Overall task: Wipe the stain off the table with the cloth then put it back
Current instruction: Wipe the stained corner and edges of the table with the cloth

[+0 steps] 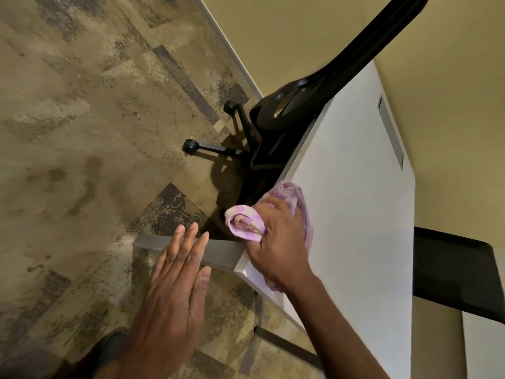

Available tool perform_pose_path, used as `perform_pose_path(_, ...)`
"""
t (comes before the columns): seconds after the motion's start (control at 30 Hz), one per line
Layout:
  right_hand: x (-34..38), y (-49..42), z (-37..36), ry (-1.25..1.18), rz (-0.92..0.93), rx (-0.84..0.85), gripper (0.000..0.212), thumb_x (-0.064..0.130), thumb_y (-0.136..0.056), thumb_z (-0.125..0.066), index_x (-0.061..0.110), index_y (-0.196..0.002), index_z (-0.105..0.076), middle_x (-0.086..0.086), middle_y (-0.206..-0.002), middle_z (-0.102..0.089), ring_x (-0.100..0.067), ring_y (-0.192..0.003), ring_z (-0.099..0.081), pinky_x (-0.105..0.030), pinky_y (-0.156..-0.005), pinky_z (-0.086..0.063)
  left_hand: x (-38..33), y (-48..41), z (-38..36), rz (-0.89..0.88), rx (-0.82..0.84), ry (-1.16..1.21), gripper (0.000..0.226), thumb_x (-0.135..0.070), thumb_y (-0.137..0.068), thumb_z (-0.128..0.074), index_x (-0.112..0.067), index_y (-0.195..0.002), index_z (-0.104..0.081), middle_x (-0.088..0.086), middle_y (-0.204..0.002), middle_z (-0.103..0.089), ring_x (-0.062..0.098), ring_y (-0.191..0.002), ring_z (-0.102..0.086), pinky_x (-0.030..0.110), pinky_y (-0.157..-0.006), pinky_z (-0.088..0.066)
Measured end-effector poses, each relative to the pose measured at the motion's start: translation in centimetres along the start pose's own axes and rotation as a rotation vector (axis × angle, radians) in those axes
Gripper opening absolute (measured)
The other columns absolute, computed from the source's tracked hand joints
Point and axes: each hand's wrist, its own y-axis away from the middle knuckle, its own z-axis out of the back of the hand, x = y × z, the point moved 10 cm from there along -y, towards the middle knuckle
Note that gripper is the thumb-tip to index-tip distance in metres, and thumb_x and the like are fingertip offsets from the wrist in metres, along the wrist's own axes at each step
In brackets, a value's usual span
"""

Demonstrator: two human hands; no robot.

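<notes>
A white table [355, 192] runs up the right half of the head view. My right hand [278, 242] is shut on a bunched lilac cloth [246, 222] at the table's near-left corner; part of the cloth hangs past the edge and shows a brownish smear in its rolled end. My left hand [175, 285] hovers flat with fingers apart over the floor, just left of the table's corner, holding nothing. No stain shows on the bare tabletop; the spot under my hand and the cloth is hidden.
A black office chair [273, 124] with wheeled legs stands against the table's left edge. A grey cable slot [390, 129] sits near the table's far edge. Patterned brown carpet [82, 132] covers the floor. A dark panel [453, 272] lies right of the table.
</notes>
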Motion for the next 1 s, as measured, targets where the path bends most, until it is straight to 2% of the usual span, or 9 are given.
perform_pose_path(0.13,1.9,3.1,-1.1,-0.097,0.105,0.005,0.019,0.035,-0.084,-0.062,0.027,-0.098,-0.073,0.012,-0.091,-0.072,-0.006,-0.092,-0.055,-0.036,-0.080,-0.049,0.4,-0.2,1.0,0.025,-0.073,0.041,0.054,-0.038,-0.108,-0.028,-0.020,-0.158,-0.038,-0.015,-0.170,-0.023,0.011,-0.159,-0.014,0.037,-0.124,-0.017)
perform_pose_path(0.27,3.0,4.9,-1.6,-0.188,0.214,0.007,0.013,0.033,-0.093,-0.061,0.028,-0.100,-0.071,0.012,-0.093,-0.068,-0.016,-0.092,-0.060,-0.044,-0.082,-0.049,0.1,-0.3,1.4,-0.006,-0.102,0.036,0.058,-0.047,-0.110,-0.024,-0.017,-0.156,-0.040,-0.011,-0.169,-0.026,0.014,-0.159,-0.017,0.036,-0.123,-0.017)
perform_pose_path(0.4,4.4,6.4,-0.8,-0.287,0.350,-0.018,0.020,0.048,-0.105,-0.043,0.050,-0.123,-0.052,0.016,-0.109,-0.057,-0.015,-0.098,-0.060,-0.037,-0.102,-0.049,-0.1,-0.2,1.4,-0.011,-0.101,0.017,0.059,-0.048,-0.110,-0.024,-0.015,-0.155,-0.042,-0.005,-0.168,-0.031,0.014,-0.158,-0.019,0.028,-0.124,-0.014)
perform_pose_path(0.47,3.9,7.0,-1.7,-0.256,0.331,0.066,0.019,0.048,-0.099,-0.057,0.038,-0.115,-0.063,0.014,-0.110,-0.063,-0.016,-0.103,-0.061,-0.046,-0.098,-0.046,0.0,-0.2,1.3,-0.007,-0.094,0.015,0.056,-0.043,-0.109,-0.028,-0.014,-0.155,-0.043,-0.004,-0.168,-0.032,0.014,-0.158,-0.018,0.025,-0.125,-0.011)
perform_pose_path(0.53,3.2,7.9,-2.5,-0.156,0.328,0.118,0.034,0.053,-0.091,-0.069,0.025,-0.111,-0.069,0.011,-0.116,-0.067,-0.019,-0.114,-0.060,-0.049,-0.097,-0.044,0.2,-0.1,1.1,0.006,-0.081,0.025,0.054,-0.037,-0.107,-0.033,-0.016,-0.155,-0.043,-0.006,-0.168,-0.030,0.014,-0.159,-0.017,0.025,-0.125,-0.011)
perform_pose_path(0.7,2.1,10.8,-3.8,0.059,0.376,0.128,0.040,0.057,-0.093,-0.065,0.028,-0.120,-0.068,0.013,-0.150,-0.051,-0.022,-0.149,-0.033,-0.054,-0.103,-0.040,-0.1,0.4,0.7,0.019,-0.041,0.009,0.055,-0.037,-0.107,-0.033,-0.019,-0.158,-0.039,-0.011,-0.170,-0.025,0.013,-0.159,-0.015,0.037,-0.125,-0.015)
perform_pose_path(0.83,1.6,12.5,-3.8,0.083,0.387,0.040,0.038,0.048,-0.098,-0.060,0.023,-0.124,-0.068,0.011,-0.163,-0.035,-0.029,-0.153,-0.027,-0.059,-0.112,-0.033,-0.5,1.0,0.1,0.019,0.003,0.004,0.055,-0.037,-0.107,-0.032,-0.020,-0.159,-0.036,-0.013,-0.171,-0.021,0.012,-0.160,-0.012,0.051,-0.124,-0.021)
perform_pose_path(0.93,0.4,13.7,-3.5,0.082,0.363,-0.028,0.031,0.034,-0.092,-0.069,0.018,-0.118,-0.072,0.006,-0.163,-0.036,-0.033,-0.152,-0.029,-0.051,-0.116,-0.029,-0.7,1.4,-0.2,0.017,0.020,0.003,0.055,-0.038,-0.107,-0.030,-0.022,-0.159,-0.034,-0.015,-0.171,-0.019,0.010,-0.160,-0.010,0.048,-0.125,-0.019)
perform_pose_path(1.0,-1.1,14.8,-3.1,0.084,0.324,-0.064,0.029,0.032,-0.093,-0.066,0.019,-0.117,-0.072,0.004,-0.163,-0.036,-0.034,-0.151,-0.030,-0.047,-0.114,-0.028,-0.9,1.8,-0.4,0.014,0.024,-0.003,0.055,-0.039,-0.108,-0.030,-0.022,-0.159,-0.034,-0.015,-0.171,-0.020,0.010,-0.160,-0.009,0.047,-0.126,-0.019)
